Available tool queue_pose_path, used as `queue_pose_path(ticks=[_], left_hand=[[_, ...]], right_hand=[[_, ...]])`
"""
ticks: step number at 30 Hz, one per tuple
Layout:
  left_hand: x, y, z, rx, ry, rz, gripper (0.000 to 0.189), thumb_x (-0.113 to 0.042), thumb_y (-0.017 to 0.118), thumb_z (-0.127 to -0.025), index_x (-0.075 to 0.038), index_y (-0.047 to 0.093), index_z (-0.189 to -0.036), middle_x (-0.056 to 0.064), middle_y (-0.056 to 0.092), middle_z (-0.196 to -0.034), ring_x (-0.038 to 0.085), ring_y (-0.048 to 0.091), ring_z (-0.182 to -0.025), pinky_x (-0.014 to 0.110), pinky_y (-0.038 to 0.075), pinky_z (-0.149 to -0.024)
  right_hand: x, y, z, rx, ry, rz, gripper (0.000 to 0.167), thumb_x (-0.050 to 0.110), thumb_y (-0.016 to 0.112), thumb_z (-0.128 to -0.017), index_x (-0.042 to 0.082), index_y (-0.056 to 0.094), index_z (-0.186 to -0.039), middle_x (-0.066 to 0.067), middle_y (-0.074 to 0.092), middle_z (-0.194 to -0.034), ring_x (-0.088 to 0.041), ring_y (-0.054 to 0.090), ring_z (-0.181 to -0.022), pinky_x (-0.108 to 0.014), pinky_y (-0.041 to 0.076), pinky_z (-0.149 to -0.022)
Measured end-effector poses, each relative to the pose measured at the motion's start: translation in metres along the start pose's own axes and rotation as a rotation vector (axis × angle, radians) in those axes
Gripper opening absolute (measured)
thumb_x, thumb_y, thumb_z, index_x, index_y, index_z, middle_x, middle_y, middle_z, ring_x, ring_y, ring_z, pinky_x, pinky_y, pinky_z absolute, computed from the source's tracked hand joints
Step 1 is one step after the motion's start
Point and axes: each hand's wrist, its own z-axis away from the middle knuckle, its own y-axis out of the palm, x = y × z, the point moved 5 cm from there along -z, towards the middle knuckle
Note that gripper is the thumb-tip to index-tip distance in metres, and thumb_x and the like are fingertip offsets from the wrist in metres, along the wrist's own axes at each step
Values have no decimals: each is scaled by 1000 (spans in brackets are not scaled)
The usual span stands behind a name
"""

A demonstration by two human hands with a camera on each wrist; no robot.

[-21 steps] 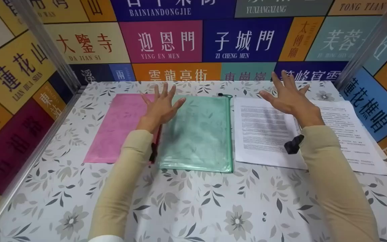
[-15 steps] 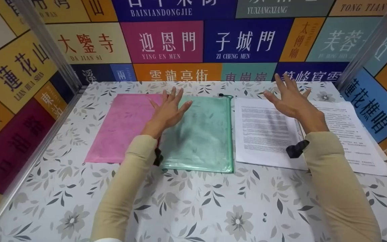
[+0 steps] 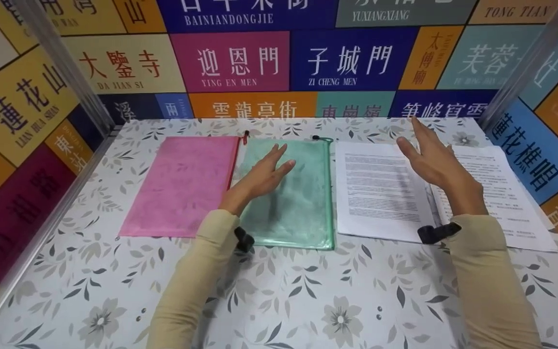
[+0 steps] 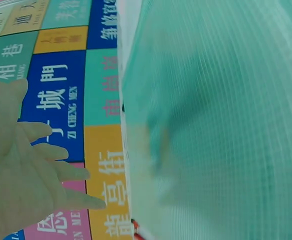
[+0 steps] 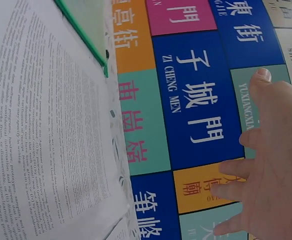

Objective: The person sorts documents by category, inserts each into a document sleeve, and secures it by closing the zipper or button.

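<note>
My left hand (image 3: 264,175) hovers over the green zip folder (image 3: 298,208) in the head view, fingers straight and holding nothing. Its shadow falls on the folder, whose mesh surface fills much of the left wrist view. Above the left stack of printed paper (image 3: 380,194) is my right hand (image 3: 436,157), thumb apart from extended fingers, also holding nothing. In the right wrist view the fingers (image 5: 231,192) spread in front of the wall, away from the page. A second stack of printed paper (image 3: 511,203) lies further right, partly hidden by the right wrist.
A pink zip folder (image 3: 177,189) with a red zip edge lies left of the green one. All rest on a white floral tabletop (image 3: 269,295). Colourful lettered panels (image 3: 240,60) close off the back and both sides. Black cameras are strapped at both wrists.
The left hand has moved right, from the gap between the folders to over the green one, uncovering the red zip pull. The right hand has shifted slightly right and nearer. Both hands have turned more edge-on.
</note>
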Motion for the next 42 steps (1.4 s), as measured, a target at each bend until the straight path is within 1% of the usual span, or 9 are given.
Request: queue_pose_path(ticks=[5,8,13,16,20,25,30,35,42], left_hand=[[-8,10,0,-26,9,70,69,-53,43,-103,-24,18,-161,4,15,-170,22,17,-157,45,17,-128],[-14,17,0,-24,22,130,68,-51,45,-104,-24,21,-161,3,22,-168,21,23,-155,44,22,-127],[-22,33,-1,28,50,248,65,-47,45,-105,-21,24,-160,6,26,-167,29,32,-151,46,30,-123],[-25,44,-4,62,50,328,64,-45,45,-105,-18,26,-160,8,28,-165,29,35,-149,46,32,-122],[-29,55,-6,70,22,426,60,-42,46,-105,-16,32,-157,11,37,-160,26,39,-147,47,39,-117],[-33,69,-12,65,-40,606,50,-34,47,-106,-15,41,-152,14,46,-152,33,48,-139,52,49,-107],[-32,84,-17,47,-135,753,50,-29,49,-106,-11,41,-152,17,48,-150,36,56,-131,51,51,-104],[-30,95,-18,51,-208,843,56,-29,52,-104,-11,37,-154,18,49,-149,34,60,-126,47,55,-99],[-33,104,-17,80,-254,893,54,-27,53,-103,-11,39,-152,20,51,-146,32,59,-125,46,57,-95]], right_hand=[[-8,1,8,-25,13,-104,83,72,24,-97,31,-15,-158,-17,-13,-168,-48,-6,-153,-75,0,-116],[-12,0,13,-53,22,-191,79,69,23,-99,31,-9,-160,-16,-7,-169,-47,-2,-154,-73,0,-118],[-19,1,18,-91,36,-317,74,65,19,-102,26,2,-162,-18,7,-168,-44,5,-155,-68,3,-122],[-23,4,20,-93,15,-386,75,62,18,-103,18,3,-162,-23,16,-166,-46,17,-152,-67,13,-121],[-32,10,21,-74,25,-460,76,60,18,-104,15,2,-162,-24,19,-165,-46,25,-149,-67,24,-118],[-46,18,21,-47,79,-507,81,64,25,-101,15,5,-162,-20,19,-166,-42,26,-151,-64,26,-118],[-60,22,22,-17,174,-535,91,73,34,-94,18,9,-162,-14,20,-167,-35,30,-151,-51,37,-118],[-71,25,22,-28,265,-606,86,66,40,-97,16,13,-162,-15,23,-166,-33,36,-149,-36,48,-110],[-83,25,23,42,343,-595,73,51,36,-105,10,14,-161,-20,20,-166,-35,35,-148,-36,49,-108]])
